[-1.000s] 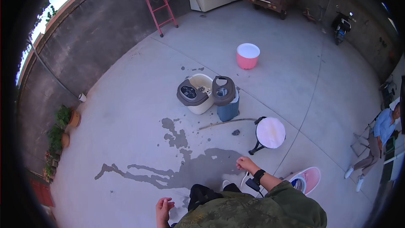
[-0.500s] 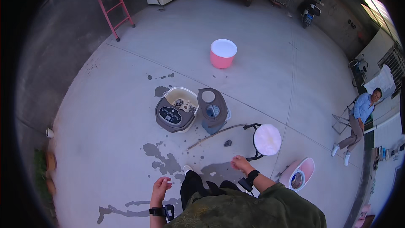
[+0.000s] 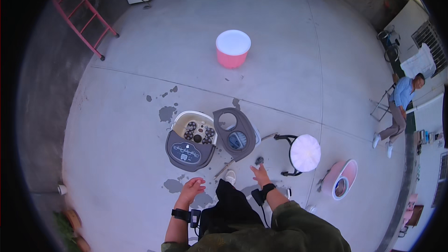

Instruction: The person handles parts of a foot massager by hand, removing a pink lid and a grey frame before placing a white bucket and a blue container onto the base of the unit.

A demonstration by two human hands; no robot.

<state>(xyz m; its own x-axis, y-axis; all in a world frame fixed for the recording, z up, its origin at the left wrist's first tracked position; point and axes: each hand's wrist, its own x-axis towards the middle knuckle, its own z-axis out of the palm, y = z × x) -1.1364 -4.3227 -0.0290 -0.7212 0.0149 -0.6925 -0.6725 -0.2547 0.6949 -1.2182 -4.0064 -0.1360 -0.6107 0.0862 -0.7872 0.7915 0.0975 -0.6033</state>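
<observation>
My left hand (image 3: 192,190) is held out above the floor with its fingers loosely stretched and nothing in it. To its right, my right hand (image 3: 260,175) is also free of any object, its fingers apart. Just beyond the right hand lies a small dark scrubber-like lump (image 3: 259,160) on the floor; I see no contact. Ahead stands a grey and cream foot spa basin (image 3: 190,153), with dark rollers inside and a control panel on top. Beside it is a grey lid-like cover (image 3: 235,133) with a round opening, over a bluish container. A thin stick (image 3: 224,170) passes partly under this.
A round stool with a white fluffy seat (image 3: 305,153) and a tipped pink-white tub (image 3: 339,179) are to the right. Farther off is a pink bucket (image 3: 232,51). A red ladder (image 3: 84,18) leans left. At right a person (image 3: 400,100) sits. Wet patches (image 3: 173,185) mark the floor.
I have stepped forward, so the basin and cover appear closer to my hands. My right hand's fingers have spread and it now reaches near the dark lump. The left hand stays free.
</observation>
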